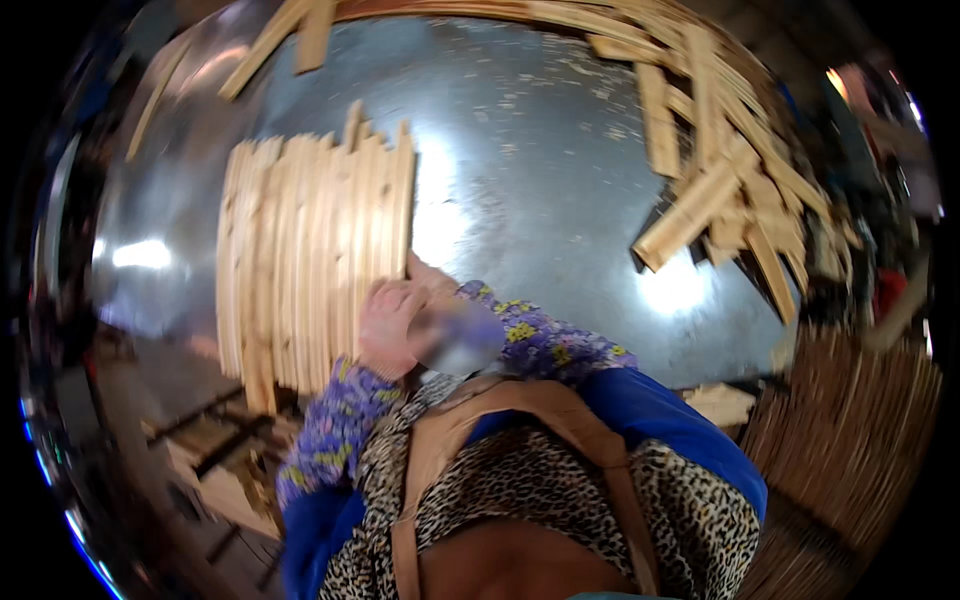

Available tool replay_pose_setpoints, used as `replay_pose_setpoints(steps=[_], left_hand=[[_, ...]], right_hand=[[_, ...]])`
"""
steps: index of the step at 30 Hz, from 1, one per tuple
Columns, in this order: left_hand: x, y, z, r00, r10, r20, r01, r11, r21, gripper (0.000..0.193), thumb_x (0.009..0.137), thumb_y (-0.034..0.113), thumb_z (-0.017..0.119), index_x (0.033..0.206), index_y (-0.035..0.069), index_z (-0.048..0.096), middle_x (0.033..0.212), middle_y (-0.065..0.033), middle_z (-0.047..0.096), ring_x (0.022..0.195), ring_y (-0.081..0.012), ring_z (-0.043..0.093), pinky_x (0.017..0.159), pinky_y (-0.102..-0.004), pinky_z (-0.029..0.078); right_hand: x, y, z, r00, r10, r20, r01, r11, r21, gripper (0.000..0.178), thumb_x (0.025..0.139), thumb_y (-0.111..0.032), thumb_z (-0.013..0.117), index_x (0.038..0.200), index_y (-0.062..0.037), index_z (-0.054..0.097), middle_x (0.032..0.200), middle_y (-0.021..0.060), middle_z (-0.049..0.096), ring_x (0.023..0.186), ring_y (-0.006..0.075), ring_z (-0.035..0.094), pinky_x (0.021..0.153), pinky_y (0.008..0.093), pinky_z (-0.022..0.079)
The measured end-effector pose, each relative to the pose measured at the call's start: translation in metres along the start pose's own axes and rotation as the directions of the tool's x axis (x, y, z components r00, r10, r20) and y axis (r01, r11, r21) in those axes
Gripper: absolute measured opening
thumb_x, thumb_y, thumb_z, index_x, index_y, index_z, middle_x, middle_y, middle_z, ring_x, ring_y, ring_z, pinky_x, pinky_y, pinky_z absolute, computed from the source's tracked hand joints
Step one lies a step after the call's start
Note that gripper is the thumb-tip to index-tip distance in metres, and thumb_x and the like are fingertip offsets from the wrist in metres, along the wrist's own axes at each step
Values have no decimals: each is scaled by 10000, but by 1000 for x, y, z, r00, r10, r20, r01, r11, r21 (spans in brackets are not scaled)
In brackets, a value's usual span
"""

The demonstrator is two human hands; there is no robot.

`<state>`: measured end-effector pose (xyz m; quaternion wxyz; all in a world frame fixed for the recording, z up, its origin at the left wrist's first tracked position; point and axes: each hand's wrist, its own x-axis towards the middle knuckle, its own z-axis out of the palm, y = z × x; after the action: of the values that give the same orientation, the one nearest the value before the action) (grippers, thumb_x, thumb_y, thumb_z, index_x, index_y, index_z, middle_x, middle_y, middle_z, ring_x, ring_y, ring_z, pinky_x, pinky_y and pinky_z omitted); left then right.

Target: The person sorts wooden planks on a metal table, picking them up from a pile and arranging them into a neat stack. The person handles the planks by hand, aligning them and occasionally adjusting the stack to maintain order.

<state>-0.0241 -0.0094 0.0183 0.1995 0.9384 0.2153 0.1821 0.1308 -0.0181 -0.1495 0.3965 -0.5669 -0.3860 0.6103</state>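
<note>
Glossy metal worktop [540, 180] extends right of the straight wooden slats [305, 260]; at their edge your left hand [388, 318] and right hand [432, 280] adjoin, grip indeterminable through blur.

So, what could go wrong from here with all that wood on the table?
One strip juts past its neighbours at the near end of the row of wooden strips; a bump might shift it. The left hand and right hand look bare by the row's right side, so a splinter seems possible. At the right of the metal table, jumbled planks cross at odd angles and could slide.
</note>
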Motion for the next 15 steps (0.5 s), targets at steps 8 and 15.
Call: replay_pose_setpoints(steps=[8, 15], left_hand=[[-63, -31, 38, 937, -177, 301, 38, 909, 415, 606, 874, 351, 814, 1414, 118, 664, 1561, -199, 524, 1470, -393, 464, 1281, -564, 319], [101, 68, 84, 896, -177, 408, 247, 961, -124, 530, 950, 328, 743, 1407, 75, 653, 1443, -240, 614, 1337, -435, 591, 1164, -538, 475]], right_hand=[[-184, -49, -270, 468, -111, -877, -510, 776, -370, 569, 936, -396, 726, 1380, -41, 688, 1339, 270, 690, 1212, 456, 670, 1055, 515, 545], [-281, 29, -348, 25, 236, -971, -85, 969, 233, 695, 956, -353, 819, 1463, 27, 534, 1263, 251, 715, 1145, 373, 718, 982, 472, 580]])
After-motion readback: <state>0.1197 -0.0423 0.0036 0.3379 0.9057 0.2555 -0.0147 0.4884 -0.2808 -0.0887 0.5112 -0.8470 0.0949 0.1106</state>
